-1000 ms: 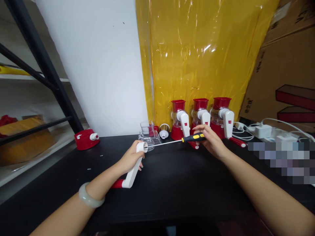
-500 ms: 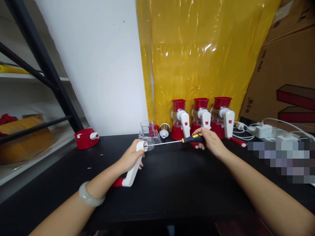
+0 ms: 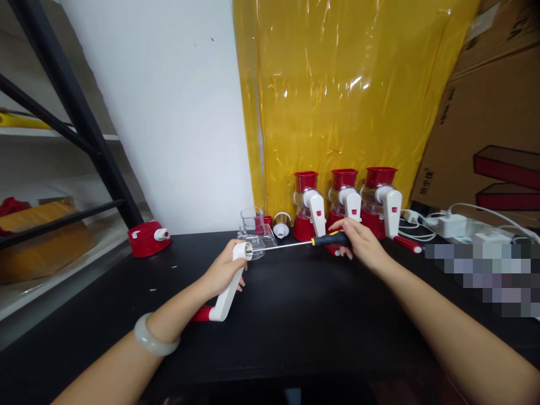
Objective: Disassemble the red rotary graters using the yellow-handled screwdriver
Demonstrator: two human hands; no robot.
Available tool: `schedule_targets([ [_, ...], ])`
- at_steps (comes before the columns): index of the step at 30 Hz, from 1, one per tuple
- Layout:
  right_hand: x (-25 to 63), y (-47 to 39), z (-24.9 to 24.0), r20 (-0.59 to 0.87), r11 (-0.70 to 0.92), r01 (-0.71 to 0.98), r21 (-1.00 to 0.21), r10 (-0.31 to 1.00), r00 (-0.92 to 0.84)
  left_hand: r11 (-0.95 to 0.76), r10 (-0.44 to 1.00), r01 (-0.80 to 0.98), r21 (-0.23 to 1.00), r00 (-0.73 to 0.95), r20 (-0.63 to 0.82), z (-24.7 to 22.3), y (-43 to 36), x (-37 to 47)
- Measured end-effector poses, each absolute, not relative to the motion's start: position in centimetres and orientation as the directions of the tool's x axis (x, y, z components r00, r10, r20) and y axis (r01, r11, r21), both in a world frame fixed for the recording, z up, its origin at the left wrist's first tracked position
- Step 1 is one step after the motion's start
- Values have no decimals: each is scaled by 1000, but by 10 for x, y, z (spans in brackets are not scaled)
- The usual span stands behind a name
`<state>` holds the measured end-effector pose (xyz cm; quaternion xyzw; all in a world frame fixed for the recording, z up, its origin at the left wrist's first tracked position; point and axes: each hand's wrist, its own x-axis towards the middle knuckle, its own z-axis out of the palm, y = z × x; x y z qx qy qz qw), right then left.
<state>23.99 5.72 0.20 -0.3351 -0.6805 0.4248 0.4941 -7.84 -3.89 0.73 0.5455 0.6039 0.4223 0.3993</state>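
Note:
My left hand (image 3: 226, 267) is wrapped round a white crank handle (image 3: 226, 297) with a red grip, whose round hollow end faces right. In my right hand (image 3: 358, 241) is a screwdriver (image 3: 328, 239) with a black and yellow handle, held level. Its long metal shaft points left, and the tip is inside the crank's round end; what it touches in there is hidden. Just behind the crank lies a clear plastic housing (image 3: 253, 222). A metal grater drum (image 3: 282, 224) rests to the right of that housing.
Three red and white rotary graters (image 3: 306, 214) stand in a row at the back. A red base (image 3: 148, 239) sits at the far left of the black table (image 3: 295, 326). White chargers and cables (image 3: 451, 225) lie at the right, before a cardboard box (image 3: 493, 129). Black shelving (image 3: 84, 112) rises at left.
The fingers of my right hand have shifted slightly on the screwdriver handle, covering its yellow patch. The crank and screwdriver stay almost in place.

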Motion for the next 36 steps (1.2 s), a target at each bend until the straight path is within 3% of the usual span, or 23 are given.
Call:
schedule_targets([
  [2,241,59,1,408,438,87,-895,881,-241,47,996,328,944,-86,-19,8,-40,-78],
  [9,240,60,-2,546,535,-121,-836,792,-272,49,994,314,948,-104,-16,12,-41,-76],
  [16,239,62,-1,382,427,68,-902,862,-334,42,993,298,954,-115,-8,12,-40,-76],
  [19,239,61,-1,450,487,116,-865,858,-249,29,994,298,954,-108,3,12,-40,-77],
  [22,240,62,-3,534,554,22,-832,812,-236,26,994,291,956,-107,6,12,-40,-78],
  [26,241,64,-6,535,533,-101,-840,781,-322,24,994,291,956,-112,10,13,-40,-78],
  [36,230,50,-2,451,480,130,-868,870,-201,11,993,286,958,-117,23,13,-40,-79],
])
